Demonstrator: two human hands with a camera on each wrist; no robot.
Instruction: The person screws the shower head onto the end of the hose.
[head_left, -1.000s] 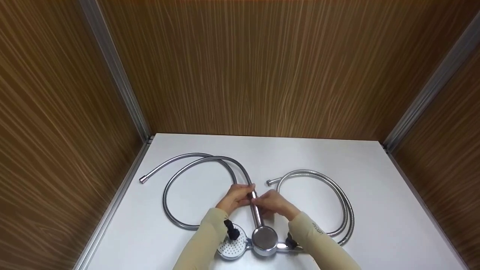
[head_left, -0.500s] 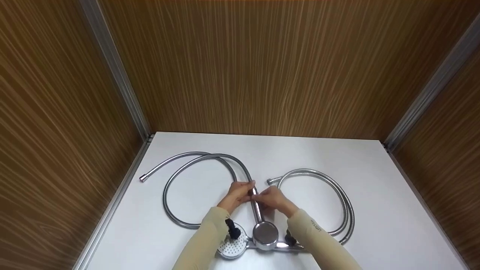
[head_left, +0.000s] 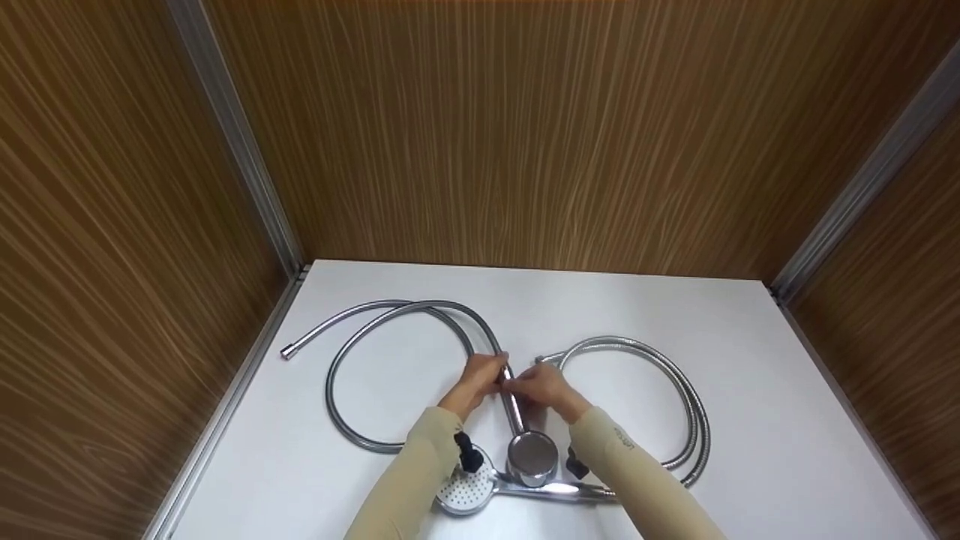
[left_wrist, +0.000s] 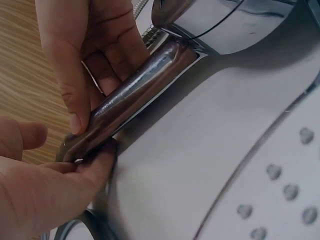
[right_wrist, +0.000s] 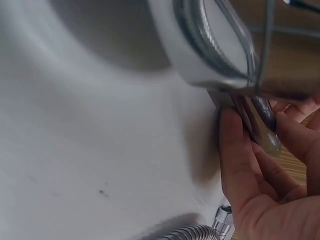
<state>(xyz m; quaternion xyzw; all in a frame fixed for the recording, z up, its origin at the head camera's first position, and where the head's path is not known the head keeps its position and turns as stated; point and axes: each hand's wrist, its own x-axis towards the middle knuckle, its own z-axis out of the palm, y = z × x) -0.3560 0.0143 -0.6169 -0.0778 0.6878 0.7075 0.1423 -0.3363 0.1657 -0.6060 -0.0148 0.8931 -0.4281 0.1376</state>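
Observation:
A chrome shower head (head_left: pixel 532 454) with a long handle (head_left: pixel 514 412) lies between my hands, its hose joined at the handle's far end. My left hand (head_left: pixel 474 381) holds that joint, fingers beneath it in the left wrist view. From the other side, my right hand (head_left: pixel 543 387) grips the handle, thumb on top and fingers round it, as the right wrist view (right_wrist: pixel 270 185) shows. The coiled metal hose (head_left: pixel 331 390) spreads to the left, ending in a chrome nut (head_left: pixel 288 351). Nearer me lies a second shower head (head_left: pixel 465 491) with a white nozzle face, partly covered by my left wrist.
A second coiled hose (head_left: pixel 697 420) lies on the right, its end fitting (head_left: pixel 541 361) close behind my right hand. All of this is on a white table (head_left: pixel 757 360), enclosed by wood-grain panels (head_left: pixel 480 135) at the back and sides.
Both hands and the held shower head have shifted slightly away from me. More of the second shower head's handle now shows below it. Both coils lie nearly as before.

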